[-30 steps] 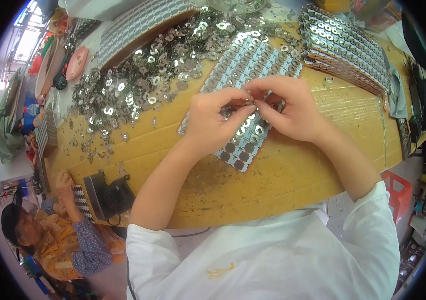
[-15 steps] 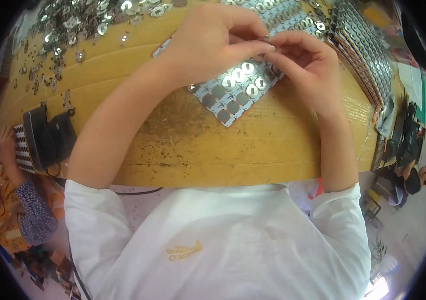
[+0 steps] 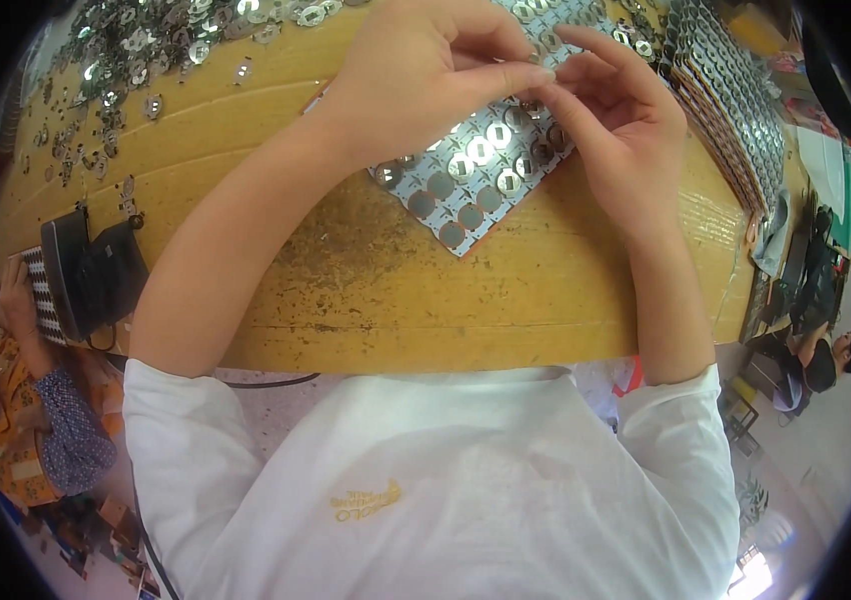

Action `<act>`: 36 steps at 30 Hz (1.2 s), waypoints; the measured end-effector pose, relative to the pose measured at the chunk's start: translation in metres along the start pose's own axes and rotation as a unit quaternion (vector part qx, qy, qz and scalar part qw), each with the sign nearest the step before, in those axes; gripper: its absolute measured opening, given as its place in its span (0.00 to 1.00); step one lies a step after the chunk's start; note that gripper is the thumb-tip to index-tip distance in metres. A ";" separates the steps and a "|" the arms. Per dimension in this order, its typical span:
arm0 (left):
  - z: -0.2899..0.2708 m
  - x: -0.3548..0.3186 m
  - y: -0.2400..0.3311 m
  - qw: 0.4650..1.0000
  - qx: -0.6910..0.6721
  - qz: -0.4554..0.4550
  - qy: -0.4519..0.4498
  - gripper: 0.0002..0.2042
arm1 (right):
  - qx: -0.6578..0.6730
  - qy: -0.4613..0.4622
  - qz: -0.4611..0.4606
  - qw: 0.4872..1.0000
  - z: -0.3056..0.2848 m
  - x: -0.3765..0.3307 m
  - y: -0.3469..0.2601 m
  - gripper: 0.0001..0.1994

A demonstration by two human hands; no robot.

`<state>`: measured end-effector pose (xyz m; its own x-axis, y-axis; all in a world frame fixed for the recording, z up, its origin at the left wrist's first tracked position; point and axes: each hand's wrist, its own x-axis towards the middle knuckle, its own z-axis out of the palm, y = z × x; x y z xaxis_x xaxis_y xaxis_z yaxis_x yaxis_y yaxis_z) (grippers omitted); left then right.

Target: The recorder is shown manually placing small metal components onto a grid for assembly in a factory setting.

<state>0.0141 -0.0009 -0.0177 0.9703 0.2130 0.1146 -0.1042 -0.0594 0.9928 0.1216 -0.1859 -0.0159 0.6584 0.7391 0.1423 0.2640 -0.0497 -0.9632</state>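
A white circuit board panel (image 3: 461,225) with orange-red edges lies at an angle under my hands. Shiny round metal battery clips (image 3: 481,150) sit on it in rows, and several round grey pads at its near corner are bare. My left hand (image 3: 416,90) hovers over the panel, thumb and index fingertip pinched; what lies between them is hidden. Beside it my right hand (image 3: 626,125) has its thumb tip close to the left fingertips. Its index finger is raised apart from the thumb, the other fingers loosely curled.
Loose metal clips (image 3: 151,45) lie heaped at the far left of the yellow table (image 3: 376,300). Stacked filled panels (image 3: 721,100) stand at the far right. Left, a black device (image 3: 96,275) stands near another person's hand (image 3: 16,295). Another person (image 3: 821,355) is at far right.
My right index finger has lifted away from its thumb, and the right hand has opened a little. The left hand keeps its pinch. The panel appears slightly lower and to the right.
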 end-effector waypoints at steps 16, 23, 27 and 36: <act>-0.009 0.007 -0.001 0.999 -0.052 -0.001 -0.016 0.05 | -0.124 -0.092 0.003 0.988 -0.002 -0.041 -0.033 0.08; -0.010 0.005 0.001 0.999 -0.007 0.037 -0.003 0.07 | -0.069 -0.051 0.068 0.994 0.019 -0.068 -0.029 0.09; -0.008 0.003 -0.001 0.995 0.044 0.086 0.035 0.08 | -0.092 -0.048 0.060 0.993 0.019 -0.068 -0.024 0.06; 0.005 -0.001 -0.015 0.959 0.115 0.244 0.091 0.07 | -0.201 -0.084 0.031 0.975 0.021 -0.062 -0.030 0.07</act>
<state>0.0163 -0.0051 -0.0328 0.7616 0.2705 0.5889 -0.4650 -0.4049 0.7873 0.0581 -0.2157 -0.0011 0.5667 0.8238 0.0155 0.5053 -0.3326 -0.7963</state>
